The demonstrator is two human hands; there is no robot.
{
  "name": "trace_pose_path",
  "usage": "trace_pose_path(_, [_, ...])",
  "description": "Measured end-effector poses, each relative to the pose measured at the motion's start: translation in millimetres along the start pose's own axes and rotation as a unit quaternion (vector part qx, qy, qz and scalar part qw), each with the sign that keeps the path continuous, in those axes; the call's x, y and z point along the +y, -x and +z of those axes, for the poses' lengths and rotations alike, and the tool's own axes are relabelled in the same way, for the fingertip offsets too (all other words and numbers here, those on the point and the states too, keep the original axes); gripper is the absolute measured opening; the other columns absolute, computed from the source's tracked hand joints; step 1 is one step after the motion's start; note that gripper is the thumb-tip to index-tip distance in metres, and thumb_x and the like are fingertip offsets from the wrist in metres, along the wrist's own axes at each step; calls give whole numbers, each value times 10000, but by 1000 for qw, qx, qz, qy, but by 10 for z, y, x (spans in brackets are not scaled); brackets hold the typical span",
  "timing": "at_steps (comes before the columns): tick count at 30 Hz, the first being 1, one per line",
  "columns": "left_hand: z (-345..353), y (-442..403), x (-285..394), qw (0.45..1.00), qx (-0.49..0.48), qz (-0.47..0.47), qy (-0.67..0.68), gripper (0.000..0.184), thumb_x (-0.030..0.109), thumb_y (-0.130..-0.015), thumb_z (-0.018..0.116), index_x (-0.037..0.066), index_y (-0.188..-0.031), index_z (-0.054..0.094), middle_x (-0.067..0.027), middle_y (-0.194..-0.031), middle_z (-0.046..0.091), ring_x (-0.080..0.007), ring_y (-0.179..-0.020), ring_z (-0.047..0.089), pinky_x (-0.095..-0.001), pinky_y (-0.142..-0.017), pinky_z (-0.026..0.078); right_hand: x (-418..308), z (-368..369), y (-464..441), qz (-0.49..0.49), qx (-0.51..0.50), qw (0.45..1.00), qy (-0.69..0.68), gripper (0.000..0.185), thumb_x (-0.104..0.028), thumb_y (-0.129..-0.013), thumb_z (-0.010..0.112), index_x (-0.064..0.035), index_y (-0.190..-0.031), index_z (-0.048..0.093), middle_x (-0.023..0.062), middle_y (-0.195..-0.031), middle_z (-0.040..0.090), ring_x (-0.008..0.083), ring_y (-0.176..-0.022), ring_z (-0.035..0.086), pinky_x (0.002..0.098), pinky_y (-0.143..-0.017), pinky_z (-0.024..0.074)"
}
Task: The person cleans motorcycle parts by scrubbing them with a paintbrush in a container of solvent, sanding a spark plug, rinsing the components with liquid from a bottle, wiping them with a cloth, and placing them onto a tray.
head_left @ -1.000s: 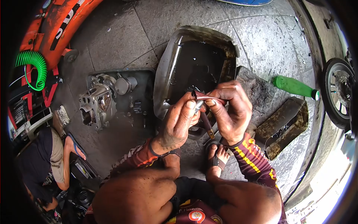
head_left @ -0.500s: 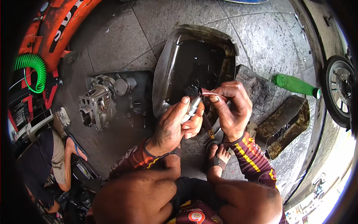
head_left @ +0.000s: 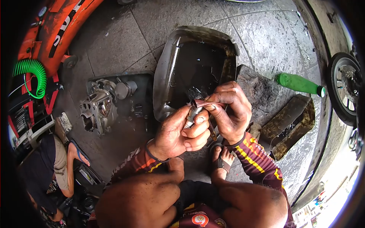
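My left hand (head_left: 178,131) is closed round a small silvery cylindrical metal part (head_left: 193,114), held tilted with its upper end showing. My right hand (head_left: 230,110) pinches a thin reddish-brown strip (head_left: 207,103) between thumb and fingers. The strip's far end lies against the upper end of the metal part. Just beyond the fingertips shows a dark, bristly tuft (head_left: 195,93); what it belongs to is partly hidden. Below both hands sits a grey pan (head_left: 164,81) with dark liquid in it.
On the left, an engine casting (head_left: 99,108) and a piston (head_left: 125,89) lie on a dark tray. A green bottle (head_left: 298,83), an oily metal box (head_left: 291,125) and a wheel (head_left: 344,89) are on the right. Another person (head_left: 45,163) is at lower left.
My right hand has shifted slightly left and lower, bringing the strip across the metal part's end. My left fingers have curled further round the part.
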State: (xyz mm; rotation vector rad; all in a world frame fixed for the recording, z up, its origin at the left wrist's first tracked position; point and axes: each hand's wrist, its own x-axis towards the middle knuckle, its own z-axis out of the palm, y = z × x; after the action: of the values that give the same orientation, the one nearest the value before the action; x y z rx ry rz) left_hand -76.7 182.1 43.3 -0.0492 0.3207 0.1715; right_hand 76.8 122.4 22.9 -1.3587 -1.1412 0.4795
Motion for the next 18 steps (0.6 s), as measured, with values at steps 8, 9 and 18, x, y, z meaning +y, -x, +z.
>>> trace_pose_path(8, [44,-32,27,991,59,28,-118,427,453,-1015,273,69,-950,446,44,-537,256,-96,-464,285,-241,-439,284,53,-71,-66,-28,49,998,33,158,-55,-733,758,-10,-826,638,107,-799,633,220,-735,598,293,-602,482])
trace_pose_path(9, [2,-38,22,990,36,58,-126,451,456,-1019,250,51,-996,447,42,-541,245,-92,-471,268,-237,-430,285,30,-79,-73,-15,52,998,25,156,-50,-732,756,-10,-825,638,105,-799,634,222,-738,598,296,-607,483])
trace_pose_path(18, [-57,-11,85,959,100,123,-233,359,372,-1036,295,45,-1052,441,45,-553,282,-61,-446,281,-204,-409,287,67,-15,-15,42,48,998,-1,150,-46,-734,751,-11,-832,643,101,-811,640,211,-757,601,296,-627,485])
